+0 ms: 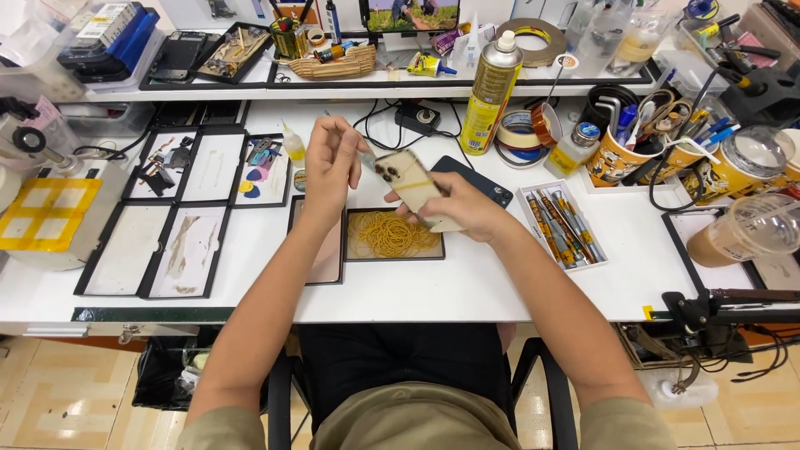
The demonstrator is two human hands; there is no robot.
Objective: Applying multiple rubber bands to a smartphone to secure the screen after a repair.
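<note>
My right hand (463, 207) holds a pale gold smartphone (414, 185), back side up, with a yellow rubber band stretched around it. My left hand (332, 162) is raised beside the phone's camera end, fingers pinched on the rubber band near the phone's top edge. Both hands hover above a shallow black tray (352, 253) filled with yellow rubber bands (392, 234). A second dark phone (473, 180) lies flat on the white table just behind my right hand.
A yellow spray can (491, 92) stands behind. Tape rolls (527, 127), a small bottle (574, 148), cups of pens (621, 154) and a tray of screwdrivers (560, 223) are at right. Black parts trays (179, 212) lie left, beside a microscope (29, 133). A drink cup (744, 229) sits far right.
</note>
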